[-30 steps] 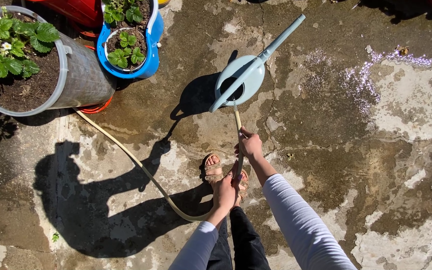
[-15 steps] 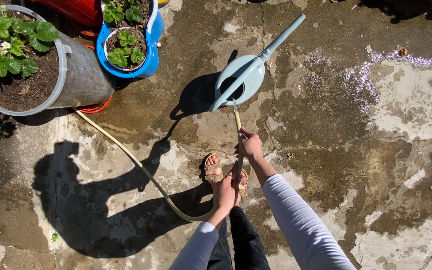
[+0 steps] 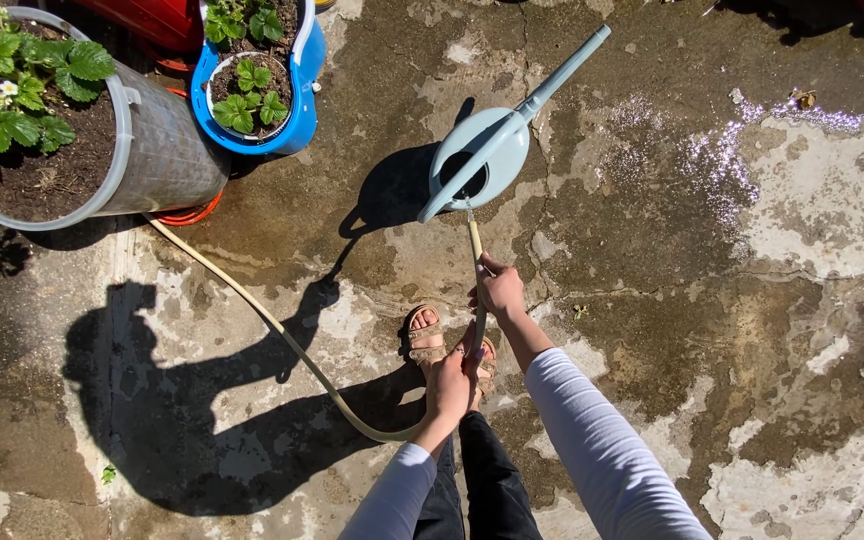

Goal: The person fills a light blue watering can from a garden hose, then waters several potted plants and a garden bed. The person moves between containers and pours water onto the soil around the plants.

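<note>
A pale blue watering can (image 3: 497, 140) stands on the wet concrete, spout pointing up and right. A beige garden hose (image 3: 272, 325) loops across the ground from the left and rises through both hands, its end held at the can's dark opening. My right hand (image 3: 500, 288) grips the hose near its end, just below the can. My left hand (image 3: 454, 377) grips it lower down, over my sandalled feet (image 3: 426, 336).
A large grey tub (image 3: 157, 150) of flowering strawberry plants sits at the top left, beside a blue planter (image 3: 297, 95) with green plants. A red container (image 3: 152, 18) stands behind them. The cracked concrete is wet and patchy, with a shiny puddle (image 3: 742, 135) at right.
</note>
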